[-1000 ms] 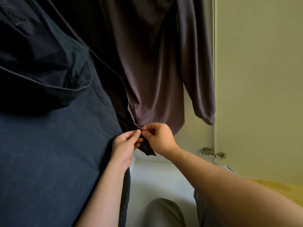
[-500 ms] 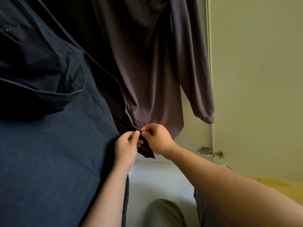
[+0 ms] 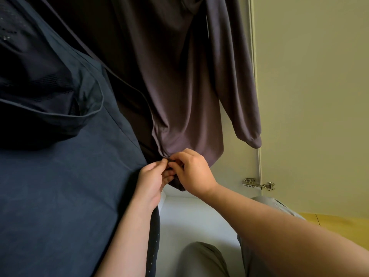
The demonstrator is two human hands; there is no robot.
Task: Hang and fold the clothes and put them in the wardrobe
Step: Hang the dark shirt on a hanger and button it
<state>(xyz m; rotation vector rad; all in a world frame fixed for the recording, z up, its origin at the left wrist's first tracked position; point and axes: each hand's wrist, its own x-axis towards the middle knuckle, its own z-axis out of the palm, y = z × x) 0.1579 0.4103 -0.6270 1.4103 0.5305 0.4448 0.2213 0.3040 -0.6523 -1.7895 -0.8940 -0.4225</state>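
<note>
A dark brown-purple jacket (image 3: 179, 86) hangs inside the wardrobe, one sleeve dangling at the right. My left hand (image 3: 152, 178) and my right hand (image 3: 192, 172) meet at its bottom front hem, each pinching the fabric edge between thumb and fingers. What lies between the fingertips is hidden by the hands. A navy hooded jacket (image 3: 60, 176) hangs close in front at the left, its hood sagging open at the upper left.
The pale wardrobe door (image 3: 319, 96) stands open at the right, with a metal hinge (image 3: 258, 183) low on its edge. The white wardrobe floor (image 3: 189, 220) lies below the jackets. My grey-trousered knees show at the bottom, over a yellow floor at the right.
Both hands stay pinched at the brown jacket's hem and have shifted only slightly; the fingers have closed in tighter together. The view has drifted a little.
</note>
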